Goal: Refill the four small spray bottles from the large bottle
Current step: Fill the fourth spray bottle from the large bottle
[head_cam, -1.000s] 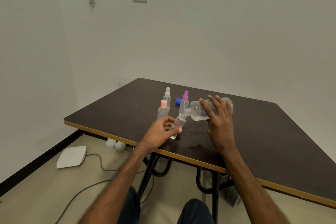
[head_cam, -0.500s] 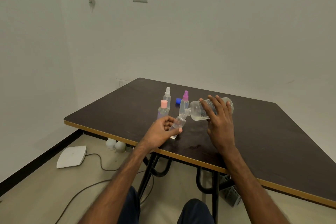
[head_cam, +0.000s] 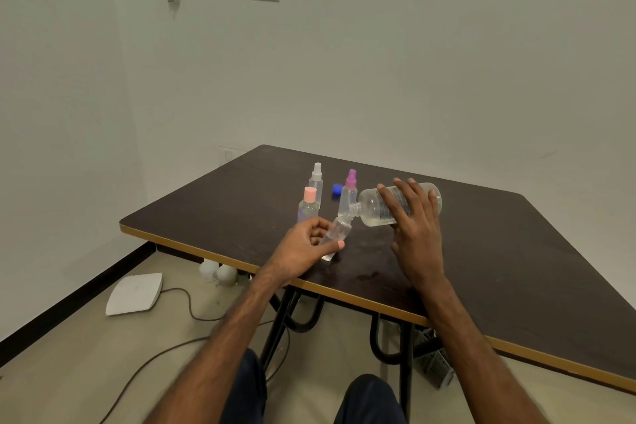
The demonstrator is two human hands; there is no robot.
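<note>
We are holding the small open bottle (head_cam: 339,232) tilted in our left hand (head_cam: 303,248), its mouth raised to the neck of the large bottle (head_cam: 370,206), so that, we judge, liquid runs straight across without spilling on the desk (head_cam: 516,251). Our left fingers (head_cam: 318,224) and thumb are pinching its lower body, the wrist hanging low over the desk edge. Our right hand (head_cam: 416,237) is lying over the large bottle, fingers (head_cam: 404,194) spread and curled round its barrel, tipping it nearly flat. Just beyond our left fingers the pink-capped bottle (head_cam: 308,206), white sprayer bottle (head_cam: 316,182) and purple sprayer bottle (head_cam: 349,196) are standing upright, the blue cap (head_cam: 337,189) between them, probably parked clear of the pour.
</note>
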